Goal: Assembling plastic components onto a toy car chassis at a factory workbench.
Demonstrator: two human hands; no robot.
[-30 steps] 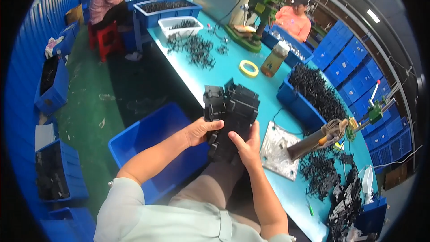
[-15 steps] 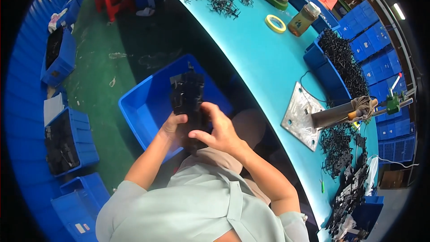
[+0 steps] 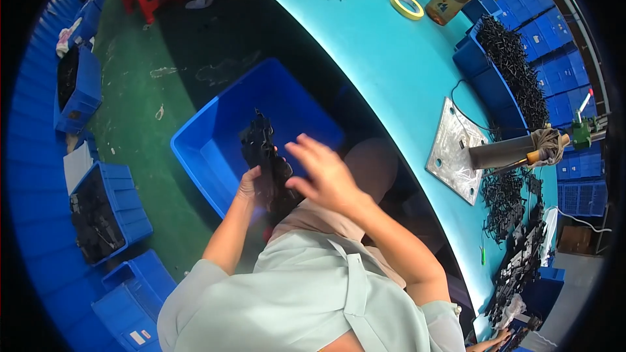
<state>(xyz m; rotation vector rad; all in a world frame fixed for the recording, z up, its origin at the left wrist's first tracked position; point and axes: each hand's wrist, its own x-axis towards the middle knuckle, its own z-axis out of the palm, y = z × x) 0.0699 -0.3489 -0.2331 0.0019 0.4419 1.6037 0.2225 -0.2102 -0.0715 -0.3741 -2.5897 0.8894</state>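
Observation:
In front of my body, my left hand is wrapped round a bundle of black plastic parts. The bundle stands tilted above a large blue bin; its lower end is dark and partly hidden by my hands. To its right, my right hand has its fingers spread and holds nothing. The fingertips are close to the bundle but apart from it.
A curved teal table runs along my right. On it are a metal plate with a post, yellow tape, a jar, and piles of black parts. Blue crates line the left wall. Another person's hand shows lower right.
My right hand has let go of the black parts and opened away to the right. My left hand keeps its hold. The view has shifted, so the table's far end shows less.

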